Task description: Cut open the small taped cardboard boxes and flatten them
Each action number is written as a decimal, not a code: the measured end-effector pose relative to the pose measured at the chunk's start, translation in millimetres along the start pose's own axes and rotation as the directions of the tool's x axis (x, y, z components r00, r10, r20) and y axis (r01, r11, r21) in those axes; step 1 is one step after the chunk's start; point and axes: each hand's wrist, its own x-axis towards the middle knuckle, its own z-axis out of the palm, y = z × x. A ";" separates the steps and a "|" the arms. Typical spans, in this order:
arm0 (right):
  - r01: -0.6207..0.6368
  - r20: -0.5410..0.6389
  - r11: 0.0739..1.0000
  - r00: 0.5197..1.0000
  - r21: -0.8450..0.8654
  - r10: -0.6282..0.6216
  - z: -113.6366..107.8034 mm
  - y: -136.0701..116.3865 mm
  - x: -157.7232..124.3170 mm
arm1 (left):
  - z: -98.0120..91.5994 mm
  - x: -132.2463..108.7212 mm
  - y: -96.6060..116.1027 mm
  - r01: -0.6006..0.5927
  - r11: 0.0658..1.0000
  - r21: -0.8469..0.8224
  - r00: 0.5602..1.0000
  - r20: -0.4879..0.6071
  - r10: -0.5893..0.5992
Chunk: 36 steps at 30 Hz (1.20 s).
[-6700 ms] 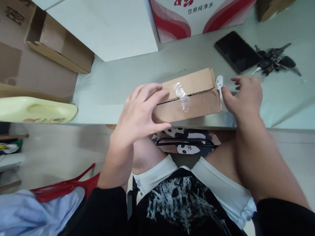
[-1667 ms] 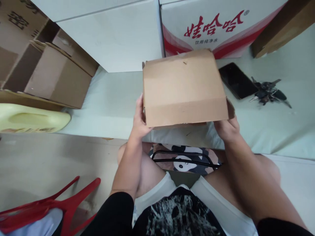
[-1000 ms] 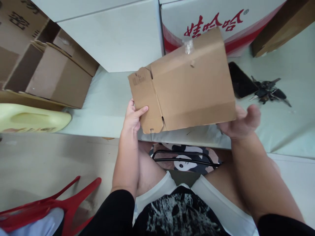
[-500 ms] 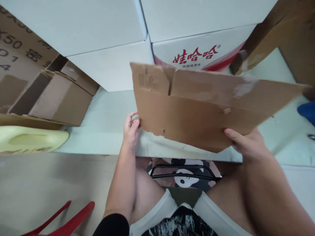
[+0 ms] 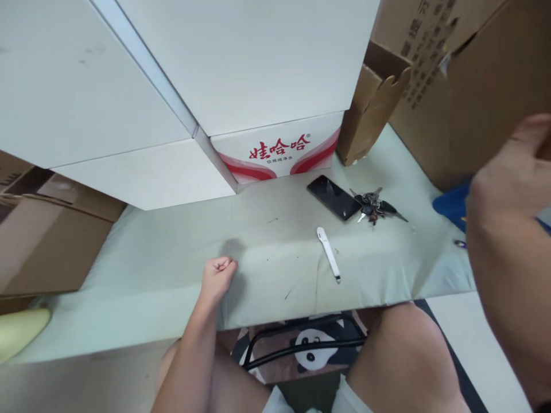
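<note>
My left hand (image 5: 217,272) rests on the pale green table (image 5: 172,269) near its front edge, curled into a loose fist with nothing in it. My right hand (image 5: 512,172) is raised at the far right, close to the camera and blurred, with its thumb on a brown flattened cardboard box (image 5: 486,97); its other fingers are hidden. A small white cutter (image 5: 329,261) lies on the table between my hands, touched by neither.
A black phone (image 5: 333,197) and a bunch of keys (image 5: 374,205) lie behind the cutter. A red-and-white water carton (image 5: 275,152) under large white boxes (image 5: 258,57) fills the back. Brown cartons stand left (image 5: 47,229) and right (image 5: 370,115). A blue object (image 5: 451,203) lies at the right.
The cardboard box went from lying taped on the table to lifted, turned and flattened, then swung off to the right. My left hand let go and dropped to the table. The view shifted right.
</note>
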 end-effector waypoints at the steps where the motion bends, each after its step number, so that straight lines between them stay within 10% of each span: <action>1: 0.030 -0.146 0.999 0.989 -0.030 -0.034 14.5 13.4 13.0 | 1.6 1.2 -0.2 0.006 1.000 0.017 1.000 0.000 -0.006; 8: -0.113 -0.069 0.949 0.993 -0.293 0.097 107.7 54.6 54.0 | 7.9 6.9 -1.3 0.062 0.995 0.084 0.998 -0.014 -0.061; 16: -0.182 0.163 0.901 0.951 -0.394 0.263 159.7 71.1 32.9 | 4.7 13.1 -4.3 0.059 0.989 0.138 0.998 0.010 -0.061; 24: -0.103 0.428 0.898 0.852 -0.427 0.301 158.2 65.3 14.0 | 2.2 12.5 -2.5 0.038 0.990 0.134 0.996 0.072 -0.048; 36: -0.237 0.453 0.876 0.782 -0.421 0.429 126.3 51.0 0.8 | 10.6 17.5 -19.4 -0.006 0.999 0.033 0.999 0.048 0.004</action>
